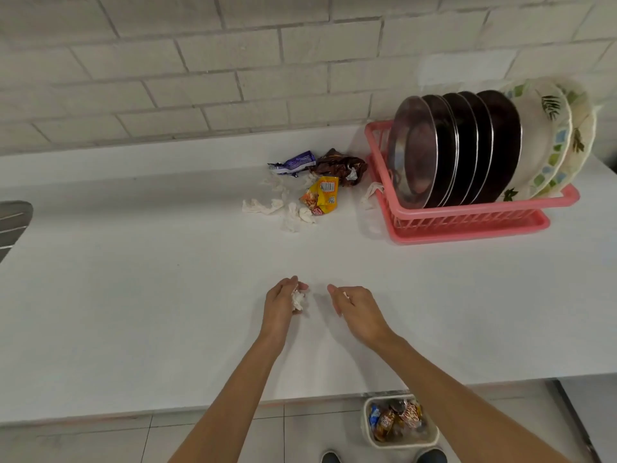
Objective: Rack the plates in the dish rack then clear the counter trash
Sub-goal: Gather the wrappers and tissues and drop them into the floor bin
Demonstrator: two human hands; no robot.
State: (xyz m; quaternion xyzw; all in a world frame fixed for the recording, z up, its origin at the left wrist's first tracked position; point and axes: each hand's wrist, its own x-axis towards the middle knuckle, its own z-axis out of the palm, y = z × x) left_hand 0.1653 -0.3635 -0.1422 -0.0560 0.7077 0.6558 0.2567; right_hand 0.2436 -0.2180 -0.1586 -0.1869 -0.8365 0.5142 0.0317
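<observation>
Left hand (282, 304) curls its fingers round a crumpled tissue (298, 299); trash pile (320, 192) lies at its twelve o'clock; right hand (359, 312) has fingers loosely bent, whether pinching anything I cannot tell; plates (467, 145) stand racked in the dish rack (467, 225) at two o'clock.

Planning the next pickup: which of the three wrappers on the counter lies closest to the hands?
The yellow wrapper; the purple wrapper and brown wrapper lie farther back.
</observation>
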